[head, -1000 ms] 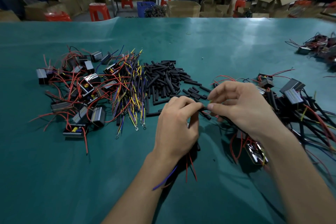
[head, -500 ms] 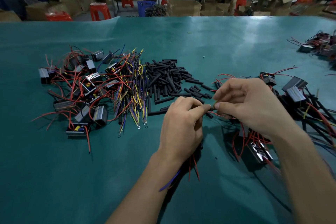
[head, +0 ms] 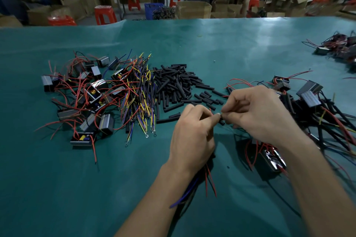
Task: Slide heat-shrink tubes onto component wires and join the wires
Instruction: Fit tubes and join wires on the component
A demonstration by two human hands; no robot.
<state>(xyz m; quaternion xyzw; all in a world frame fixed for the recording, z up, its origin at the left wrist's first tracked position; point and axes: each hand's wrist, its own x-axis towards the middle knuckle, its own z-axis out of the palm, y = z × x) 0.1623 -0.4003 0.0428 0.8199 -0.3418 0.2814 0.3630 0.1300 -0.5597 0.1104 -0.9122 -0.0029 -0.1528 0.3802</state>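
Both hands meet over the table — left hand (head: 192,132) pinching red wires, right hand (head: 260,113) pinching a black heat-shrink tube (head: 222,122). A frayed wire end could snag — the tube might slip.

Only 1 view: head-worn, wide-angle, looked forward and down from close above the teal table (head: 231,48), its far edge and workshop beyond near frame top.

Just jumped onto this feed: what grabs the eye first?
Both hands meet at centre, left hand and right hand pinching a small black tube between their fingertips. Behind them lies a heap of black tubes, with a tangle of coloured wires to its left.
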